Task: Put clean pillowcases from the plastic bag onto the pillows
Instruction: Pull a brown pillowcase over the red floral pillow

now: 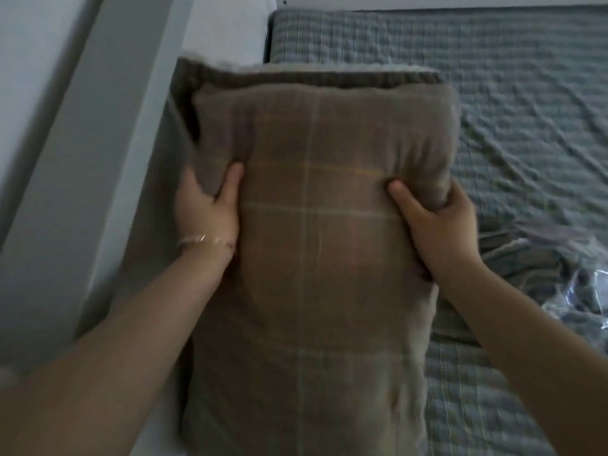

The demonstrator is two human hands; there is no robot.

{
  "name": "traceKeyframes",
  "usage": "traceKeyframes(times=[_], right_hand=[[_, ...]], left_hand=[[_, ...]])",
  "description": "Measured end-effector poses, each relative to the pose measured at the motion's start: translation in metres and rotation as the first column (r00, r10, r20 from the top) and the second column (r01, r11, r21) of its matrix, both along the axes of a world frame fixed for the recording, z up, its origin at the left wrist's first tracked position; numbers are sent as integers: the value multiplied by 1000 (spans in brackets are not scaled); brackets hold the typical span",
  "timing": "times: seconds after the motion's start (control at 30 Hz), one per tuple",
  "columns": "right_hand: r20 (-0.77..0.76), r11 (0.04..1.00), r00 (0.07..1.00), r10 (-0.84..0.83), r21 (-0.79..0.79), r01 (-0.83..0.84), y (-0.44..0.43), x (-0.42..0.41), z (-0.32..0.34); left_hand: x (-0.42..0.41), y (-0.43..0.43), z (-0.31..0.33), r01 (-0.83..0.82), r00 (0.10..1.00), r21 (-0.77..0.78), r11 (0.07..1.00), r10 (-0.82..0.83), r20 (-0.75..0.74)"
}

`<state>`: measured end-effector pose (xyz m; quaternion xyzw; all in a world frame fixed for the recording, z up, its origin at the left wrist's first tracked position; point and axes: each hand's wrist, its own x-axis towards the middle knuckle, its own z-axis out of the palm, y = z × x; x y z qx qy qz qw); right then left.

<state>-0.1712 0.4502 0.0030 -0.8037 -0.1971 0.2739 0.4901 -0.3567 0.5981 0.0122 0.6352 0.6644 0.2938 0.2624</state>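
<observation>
First, plastic bag (579,291): clear and crumpled, lying on the bed (493,93) at 4 o'clock; blue-grey cloth shows through it, too blurred to name.
Pillowcase (316,225): brown check, filled by a pillow, centre of view.
Long axis: runs 6 to 12 o'clock, far short end at 12.
Second pillow (296,79): brown, at 12 o'clock, under that far end.
Left hand (210,209): clamped on the 9 o'clock long edge, thumb on top; bracelet (200,240) on the wrist.
Right hand (434,218): clamped on the 3 o'clock edge, thumb pressed into the cloth.
Hands: apart, the pillow between them.
</observation>
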Motion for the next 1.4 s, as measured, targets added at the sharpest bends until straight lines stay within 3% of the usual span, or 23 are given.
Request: traceKeyframes(times=[0.07,0.13,0.23,0.3,0.43,0.57,0.73,0.87,1.0,1.1,1.17,1.23,1.33,1.4], right_hand=[[-36,922,994,100,-372,-106,24,6,-15],[-14,756,967,253,-621,-207,26,-8,-26],[212,758,854,476,-591,-276,1,-46,-35],[373,783,766,524,-565,-260,-13,-71,-47],[423,762,724,545,-610,-217,25,-64,-69],[341,720,738,582,-638,-273,68,-42,-76],[366,784,752,548,-539,-308,-38,-111,-79],[285,762,770,571,-533,-367,-142,-161,-75],[337,823,796,503,-469,-321,-173,-168,-62],[519,914,780,350,-371,-164,-115,-121,-43],[577,942,764,288,-314,-118,-46,-82,-24],[535,914,756,378,-348,-210,17,-55,-13],[463,772,648,605,-543,-332,63,-32,-36],[415,691,617,669,-654,-309,73,-20,-57]], left_hand=[[19,11,-11,-5,946,-353,936,-110,-304],[30,-12,-17,94,836,-457,884,-319,-446],[17,-74,-34,429,642,-397,811,-583,-498],[-5,-90,-52,480,553,-378,792,-608,-570],[3,-47,-82,447,551,-343,826,-556,-622],[26,-11,-87,430,548,-367,825,-562,-620],[-20,-78,-91,460,486,-435,774,-629,-607],[-80,-147,-87,516,454,-386,765,-626,-634],[-80,-165,-68,501,551,-317,805,-579,-601],[-36,-116,-48,496,767,-41,867,-460,-447],[5,-68,-32,524,798,91,847,-451,-400],[44,-29,-27,611,707,7,792,-541,-456],[66,-3,-54,637,492,-269,723,-649,-580],[71,8,-67,625,435,-309,717,-649,-624]])
